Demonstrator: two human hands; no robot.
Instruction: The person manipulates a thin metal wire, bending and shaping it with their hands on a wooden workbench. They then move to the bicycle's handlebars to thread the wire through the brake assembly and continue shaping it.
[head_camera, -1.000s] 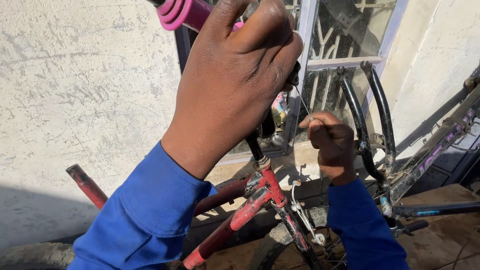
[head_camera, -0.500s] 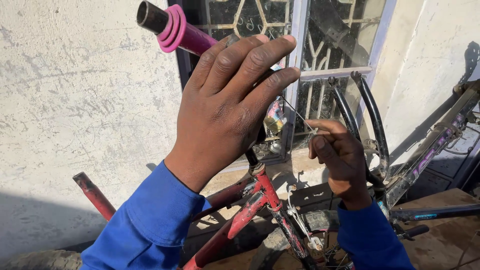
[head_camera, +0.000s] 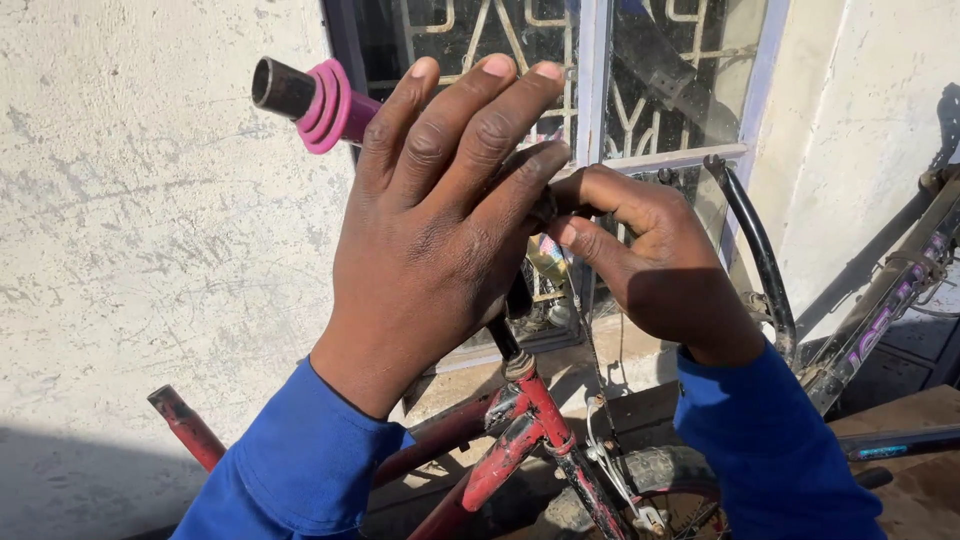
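Pink rubber, the handlebar grip (head_camera: 328, 104), is covered at its 4 o'clock end by the left hand (head_camera: 440, 210), fingers wrapped loosely. At 3 o'clock, the right hand (head_camera: 650, 260) is pinched narrow on something small, perhaps a brake cable.

- Open air left of the handlebar grip (head_camera: 330, 105), in front of the bare plaster wall (head_camera: 150, 230).
- Left hand (head_camera: 440, 220) and right hand (head_camera: 650, 265) touching at fingertips; no gap between.
- Window bars (head_camera: 590, 90) close behind.
- Red bike frame (head_camera: 520, 440) crowds below (cables too).
- Second bicycle (head_camera: 880, 300) blocks right.
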